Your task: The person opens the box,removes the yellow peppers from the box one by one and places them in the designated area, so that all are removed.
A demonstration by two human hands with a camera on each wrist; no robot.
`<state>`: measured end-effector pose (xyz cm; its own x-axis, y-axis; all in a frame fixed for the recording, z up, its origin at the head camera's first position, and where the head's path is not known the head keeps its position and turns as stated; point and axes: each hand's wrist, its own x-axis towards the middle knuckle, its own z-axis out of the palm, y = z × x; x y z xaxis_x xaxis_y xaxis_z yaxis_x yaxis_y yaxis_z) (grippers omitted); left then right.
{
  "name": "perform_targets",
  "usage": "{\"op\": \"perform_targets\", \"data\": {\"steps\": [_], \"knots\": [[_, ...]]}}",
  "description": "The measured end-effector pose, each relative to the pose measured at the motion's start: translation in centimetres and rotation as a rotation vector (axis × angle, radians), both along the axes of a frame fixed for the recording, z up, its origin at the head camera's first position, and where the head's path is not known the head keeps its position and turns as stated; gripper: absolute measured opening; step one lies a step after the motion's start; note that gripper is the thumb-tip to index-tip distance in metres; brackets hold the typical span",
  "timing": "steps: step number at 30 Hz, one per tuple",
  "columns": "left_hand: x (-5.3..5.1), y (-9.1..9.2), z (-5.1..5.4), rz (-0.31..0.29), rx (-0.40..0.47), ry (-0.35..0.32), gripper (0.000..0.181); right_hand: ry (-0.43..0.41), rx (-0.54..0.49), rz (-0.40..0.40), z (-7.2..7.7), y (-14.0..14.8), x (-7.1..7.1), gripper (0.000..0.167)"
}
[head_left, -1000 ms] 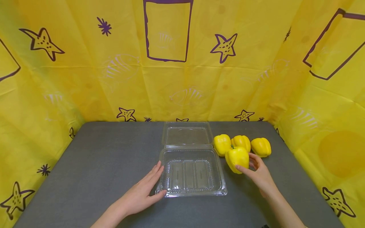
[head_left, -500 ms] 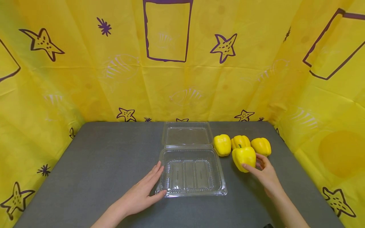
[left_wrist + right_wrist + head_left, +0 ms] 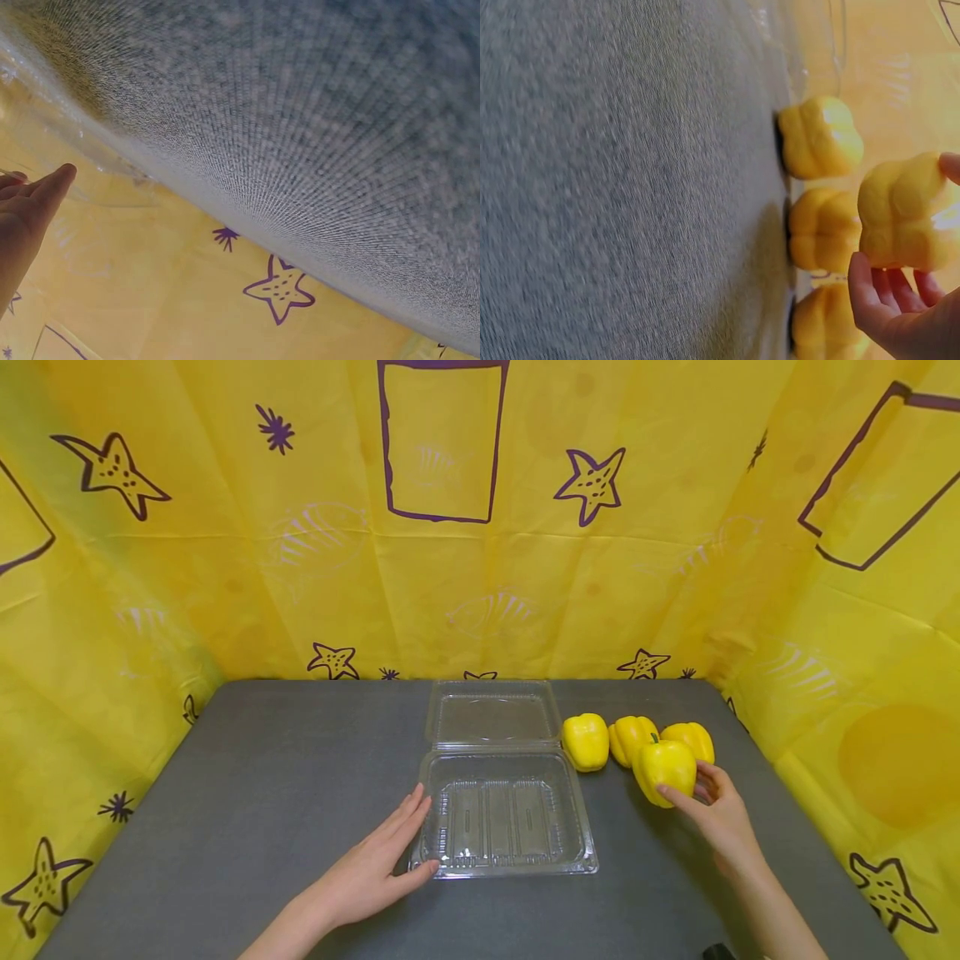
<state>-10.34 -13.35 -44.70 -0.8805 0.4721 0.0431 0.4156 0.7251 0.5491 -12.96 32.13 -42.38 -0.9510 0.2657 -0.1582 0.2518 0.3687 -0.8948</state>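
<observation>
My right hand point(image 3: 722, 820) grips a yellow bell pepper point(image 3: 666, 772), thumb on the near side and fingers round its right; the right wrist view shows this pepper point(image 3: 904, 214) held above the table. Behind it stand three more yellow peppers in a row: a left one point(image 3: 586, 742), a middle one point(image 3: 632, 740) and a right one point(image 3: 690, 740), the last partly hidden. A clear plastic clamshell box point(image 3: 504, 827) lies with its lid point(image 3: 495, 717) folded back. With straight fingers, my left hand point(image 3: 367, 868) touches the box's left edge.
The dark grey table point(image 3: 247, 793) reaches back to a yellow curtain point(image 3: 465, 577) printed with starfish and fish, which also rises at both sides. A small black object point(image 3: 717, 952) shows at the bottom edge near the right forearm.
My right hand has carried the held pepper to the right and slightly back, from in front of the middle pepper toward the right one. The left hand and box have stayed still.
</observation>
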Motion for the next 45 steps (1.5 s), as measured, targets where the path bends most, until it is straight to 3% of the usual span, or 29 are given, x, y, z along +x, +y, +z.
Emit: {"op": "perform_targets", "data": {"steps": [15, 24, 33, 40, 45], "knots": [[0.0, 0.1, 0.2, 0.019, -0.003, -0.055, 0.083, 0.07, 0.024, -0.075, 0.5, 2.1, 0.0, 0.085], [0.1, 0.0, 0.2, 0.002, 0.005, -0.037, 0.082, 0.098, 0.01, -0.114, 0.9, 3.2, -0.2, 0.085], [0.0, 0.1, 0.2, 0.013, 0.003, -0.045, 0.082, 0.163, -0.132, -0.158, 1.0, 4.5, -0.8, 0.081], [0.0, 0.1, 0.1, 0.024, -0.001, -0.062, 0.083, 0.222, -0.28, -0.194, 1.0, 5.5, -1.2, 0.052], [0.0, 0.2, 0.1, 0.023, 0.002, -0.059, 0.083, 0.245, -0.316, -0.212, 1.0, 6.5, -1.6, 0.047]]}}
